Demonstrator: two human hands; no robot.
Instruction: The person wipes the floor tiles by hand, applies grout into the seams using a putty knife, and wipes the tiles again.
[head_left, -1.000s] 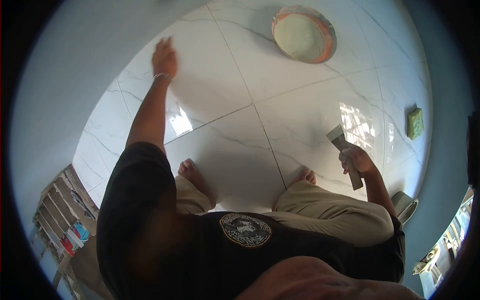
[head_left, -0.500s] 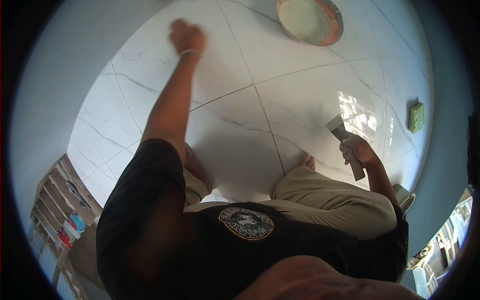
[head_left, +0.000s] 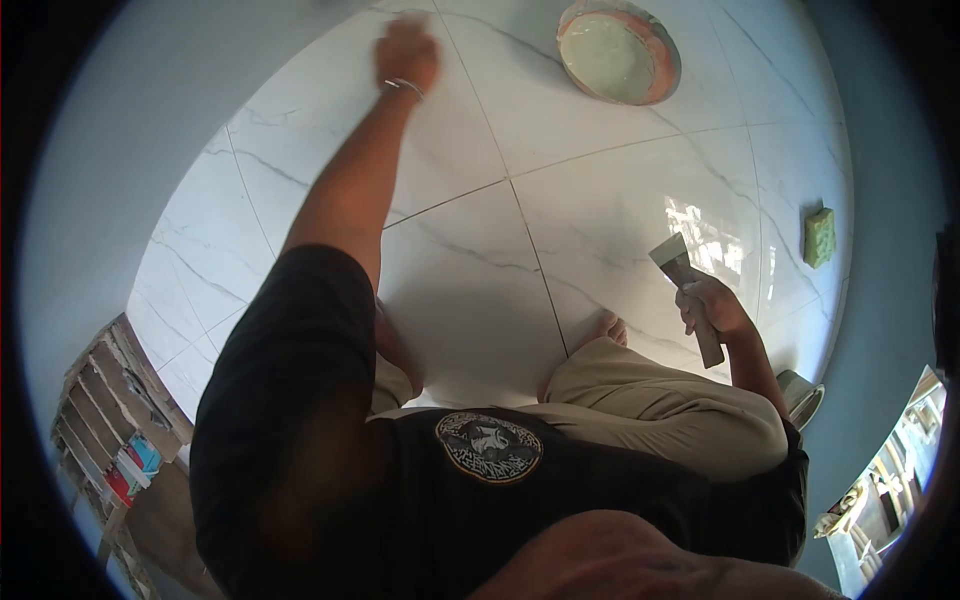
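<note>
1. Since a second ago: swung left hand (head_left: 408,52) up and to the right, from the left of view to near top centre; kept right hand (head_left: 708,305) almost where it was.
2. Left hand: stretched far forward, low over floor (head_left: 600,200), bracelet (head_left: 405,86) at wrist. Too blurred to tell whether fingers curl round anything or lie flat.
3. Right hand: fingers wrapped tight round handle of scraper (head_left: 672,260), blade pointing up and forward, seemingly lifted clear of floor, just right of foot (head_left: 606,328).
4. Bowl (head_left: 672,70): well ahead, right of left hand and apart from it; pale paste (head_left: 612,55) filling much of it.
5. Sponge (head_left: 819,237): lying far right on floor, well apart from both hands.
6. Progress, as judged: tiling all laid and glossy; joints (head_left: 530,250) around the feet showing as thin dark lines, so probably not yet filled there; plenty of paste left in bowl; no smears to see nearby.
7. Writing: round emblem (head_left: 489,447) on black shirt (head_left: 300,430), lettering unreadable; coloured print on stacked boxes (head_left: 100,420) at lower left, too small to read. No brand legible anywhere.
</note>
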